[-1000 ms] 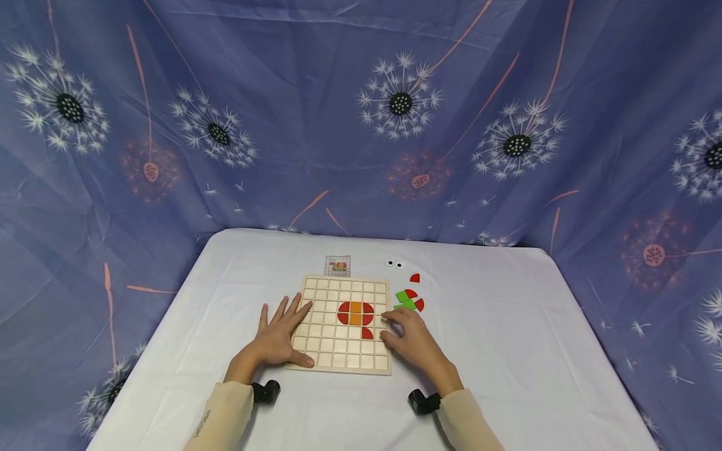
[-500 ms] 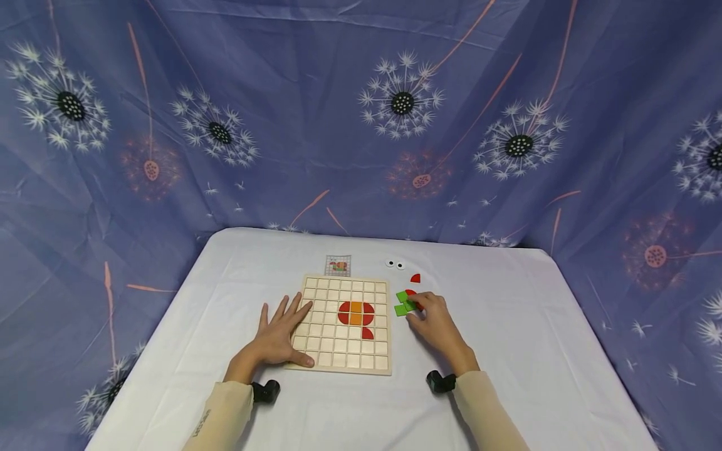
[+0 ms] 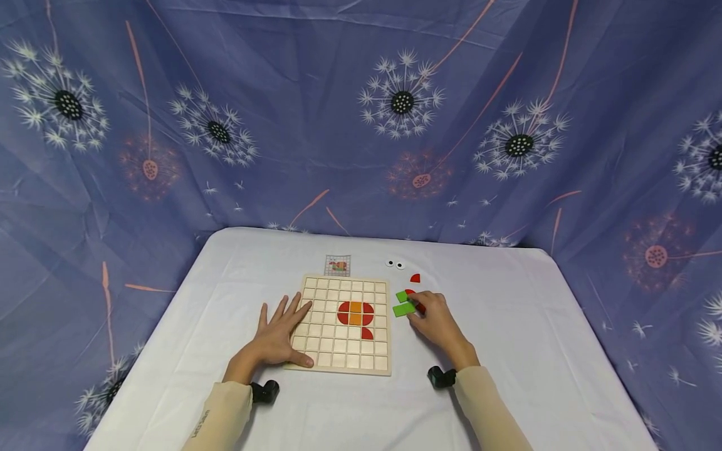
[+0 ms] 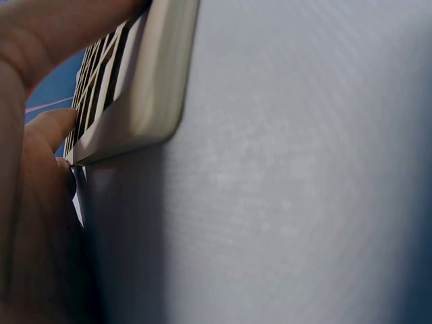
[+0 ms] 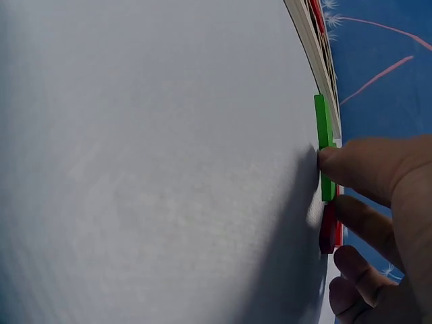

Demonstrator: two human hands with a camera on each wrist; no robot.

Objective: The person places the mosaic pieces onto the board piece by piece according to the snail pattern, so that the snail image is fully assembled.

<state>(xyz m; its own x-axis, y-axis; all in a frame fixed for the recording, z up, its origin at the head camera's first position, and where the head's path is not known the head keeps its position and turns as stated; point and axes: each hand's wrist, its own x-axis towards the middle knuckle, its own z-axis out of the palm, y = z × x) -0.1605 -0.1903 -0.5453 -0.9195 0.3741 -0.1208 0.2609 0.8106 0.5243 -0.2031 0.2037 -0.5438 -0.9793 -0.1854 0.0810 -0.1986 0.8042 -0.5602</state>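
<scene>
A square wooden grid board (image 3: 333, 359) lies on the table, with red quarter-circle tiles (image 3: 367, 334) and orange tiles (image 3: 355, 313) set in it. My left hand (image 3: 276, 338) rests spread over the board's left edge, its thumb (image 4: 61, 30) near the front corner. Right of the board, my right hand (image 3: 434, 322) pinches a green square tile (image 5: 327, 182) between thumb and index finger. That tile sits flush against another green tile (image 3: 399, 311), with a third green tile (image 3: 402, 296) just behind. Red tiles (image 5: 329, 229) lie partly hidden by the right fingers.
Behind the board lies a small pattern card (image 3: 338, 265). Two eye pieces (image 3: 395, 264) and a single red quarter-circle (image 3: 415, 278) lie at the back right. A white cloth covers the table (image 3: 507, 326), and a blue dandelion-print curtain (image 3: 316, 113) hangs behind it.
My right hand has moved from the board's right edge to the loose tiles. A green tile has shifted toward me, alongside another green one. The left hand has stayed in place.
</scene>
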